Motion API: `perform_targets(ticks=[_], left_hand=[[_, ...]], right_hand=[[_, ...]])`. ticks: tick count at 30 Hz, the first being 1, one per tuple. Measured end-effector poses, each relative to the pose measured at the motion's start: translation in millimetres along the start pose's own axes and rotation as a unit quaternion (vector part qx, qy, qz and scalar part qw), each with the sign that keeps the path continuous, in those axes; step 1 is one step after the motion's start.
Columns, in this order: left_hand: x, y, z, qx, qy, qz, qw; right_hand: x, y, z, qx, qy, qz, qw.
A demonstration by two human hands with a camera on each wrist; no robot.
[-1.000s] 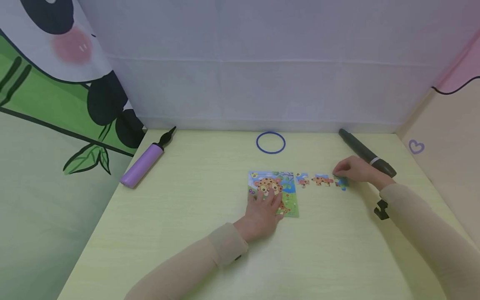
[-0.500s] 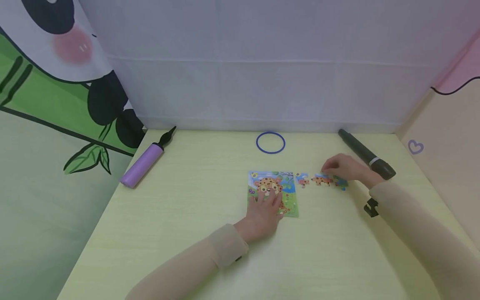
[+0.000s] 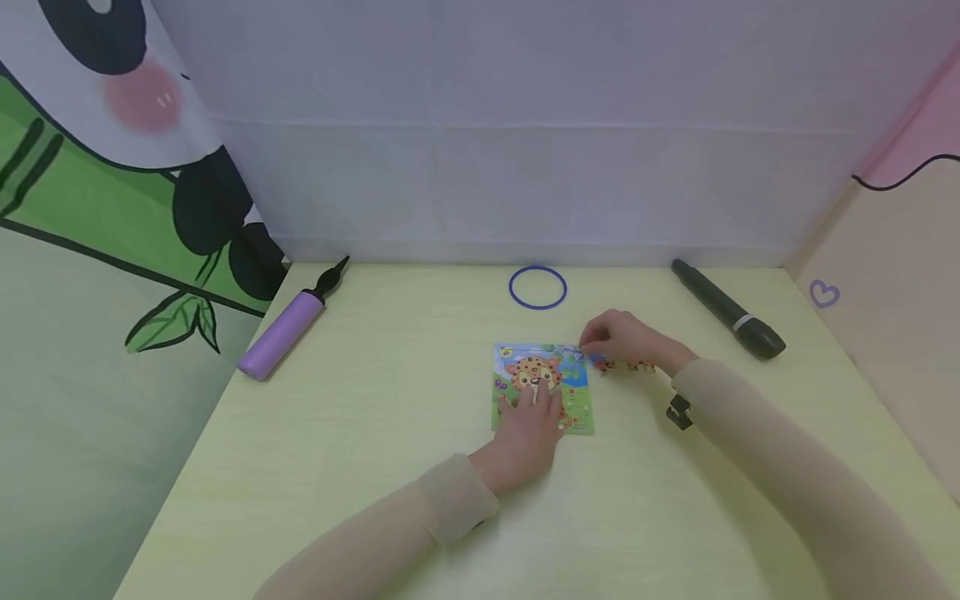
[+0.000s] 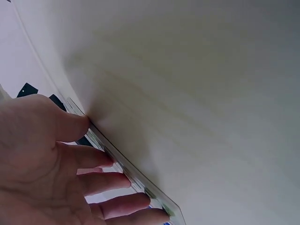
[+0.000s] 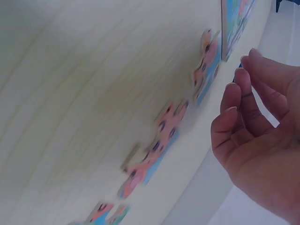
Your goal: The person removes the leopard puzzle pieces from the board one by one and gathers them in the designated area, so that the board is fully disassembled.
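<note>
My left hand point(image 3: 522, 437) rests on the lower part of a square cartoon leopard jigsaw puzzle point(image 3: 581, 408), fingers spread and straight. The left wrist view shows the fingertips along the puzzle's edge point(image 4: 136, 173). My right hand point(image 3: 626, 340) is at the puzzle's upper right corner, thumb and fingertips close together. A dark blue sliver point(image 5: 239, 66) shows by those fingertips; I cannot tell whether they hold anything. Below them in the right wrist view lie a nearby jigsaw piece point(image 5: 206, 70), a spotted middle piece point(image 5: 157, 145) and a partly cropped piece point(image 5: 101, 214).
A purple hand pump point(image 3: 285, 333) with a black nozzle lies at the table's left edge. At the back lies a thin blue ring point(image 3: 537, 307). A dark microphone-shaped object point(image 3: 723, 307) lies beyond my right forearm. A pale cloth wall point(image 3: 450, 192) closes the back.
My right hand has moved left from the farthest loose piece, over the row of pieces, to the puzzle's upper right corner. My left hand has stayed on the puzzle.
</note>
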State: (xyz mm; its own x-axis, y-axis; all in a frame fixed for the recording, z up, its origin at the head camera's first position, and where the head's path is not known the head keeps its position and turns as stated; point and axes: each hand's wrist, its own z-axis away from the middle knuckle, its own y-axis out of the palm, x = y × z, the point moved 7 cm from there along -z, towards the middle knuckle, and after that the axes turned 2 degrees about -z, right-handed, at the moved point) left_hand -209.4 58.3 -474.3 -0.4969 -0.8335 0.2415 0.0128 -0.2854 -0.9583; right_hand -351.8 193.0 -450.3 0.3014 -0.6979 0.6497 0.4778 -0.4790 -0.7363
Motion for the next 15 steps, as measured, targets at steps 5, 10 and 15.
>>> perform_targets(ticks=[5,10,15], left_hand=[[1.7,-1.5,1.2,0.006,0.001,0.013,0.9999],[0.6,1.7,0.9,0.009,-0.003,0.012,0.9999],[0.0,3.4,0.0,0.011,-0.008,0.005,0.9999]], right_hand=[[15.8,8.9,-6.7,0.014,-0.006,0.000,0.9999],[24.8,14.0,-11.7,0.019,-0.011,0.001,0.9998],[34.7,19.6,-18.2,0.024,-0.028,0.003,0.9993]])
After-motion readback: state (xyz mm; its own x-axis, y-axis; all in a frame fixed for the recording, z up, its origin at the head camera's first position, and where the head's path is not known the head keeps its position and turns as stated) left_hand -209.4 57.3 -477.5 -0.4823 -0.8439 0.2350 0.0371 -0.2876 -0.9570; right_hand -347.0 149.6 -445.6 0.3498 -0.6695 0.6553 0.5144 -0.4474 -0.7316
